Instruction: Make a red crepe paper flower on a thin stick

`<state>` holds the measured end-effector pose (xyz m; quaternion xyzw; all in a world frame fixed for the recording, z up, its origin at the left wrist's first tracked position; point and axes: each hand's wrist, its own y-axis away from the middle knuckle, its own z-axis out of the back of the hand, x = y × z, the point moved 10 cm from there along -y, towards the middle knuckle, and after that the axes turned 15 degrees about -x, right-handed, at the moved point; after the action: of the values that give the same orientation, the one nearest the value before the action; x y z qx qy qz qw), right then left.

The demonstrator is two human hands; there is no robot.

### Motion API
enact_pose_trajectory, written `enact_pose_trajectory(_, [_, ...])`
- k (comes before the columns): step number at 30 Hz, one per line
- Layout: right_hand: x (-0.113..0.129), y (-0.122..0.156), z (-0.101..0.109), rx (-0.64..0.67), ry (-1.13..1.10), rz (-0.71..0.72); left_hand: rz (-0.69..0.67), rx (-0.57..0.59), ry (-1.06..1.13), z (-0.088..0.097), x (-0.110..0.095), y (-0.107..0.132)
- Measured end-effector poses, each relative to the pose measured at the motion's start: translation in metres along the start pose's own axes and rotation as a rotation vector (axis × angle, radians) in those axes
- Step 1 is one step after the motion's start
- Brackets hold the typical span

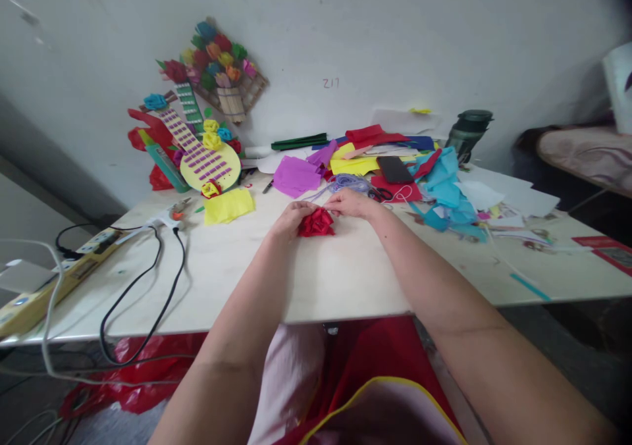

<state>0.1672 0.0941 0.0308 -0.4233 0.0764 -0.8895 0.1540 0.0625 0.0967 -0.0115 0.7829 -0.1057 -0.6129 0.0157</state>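
A crumpled red paper flower (316, 223) is between my hands, just above or on the table. My left hand (292, 218) is closed on its left side. At the flower's upper right edge, the fingers of my right hand (348, 203) are pinched together; whatever lies between them is too small to make out. Just beyond my hands lies a loose bundle of pale purple cord (349, 183), with black-handled scissors (381, 194) beside it. Purple paper sheets (296, 176) are behind my left hand.
Yellow paper (229, 206) and a decorated paper guitar (211, 165) stand left. A glue gun (165, 218) with a black cable and a power strip (79, 270) occupy the left side. Right are a phone (394, 169), blue paper (444, 182) and a dark bottle (469, 132).
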Motion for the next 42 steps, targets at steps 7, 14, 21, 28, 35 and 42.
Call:
enact_pose_trajectory(7, [0.01,0.004,0.0,-0.016,0.002,-0.015,-0.034,-0.001,0.001,0.001,-0.002,-0.002])
enact_pose_trajectory(14, [0.013,0.001,0.002,-0.061,0.054,0.062,-0.074,0.002,-0.008,0.0,-0.005,-0.001])
enact_pose_trajectory(21, [0.005,-0.004,0.005,-0.132,-0.049,0.011,-0.038,-0.007,0.027,-0.001,-0.004,-0.001])
enact_pose_trajectory(28, [0.003,-0.001,0.01,-0.176,-0.085,-0.1,0.0,-0.051,-0.007,0.001,-0.002,0.001])
enact_pose_trajectory(35, [0.016,-0.004,0.016,-0.194,0.147,0.016,-0.041,-0.038,-0.006,0.001,-0.003,0.0])
enact_pose_trajectory(42, [0.023,-0.003,0.02,-0.214,0.339,0.05,-0.023,-0.052,-0.022,0.001,0.001,-0.002])
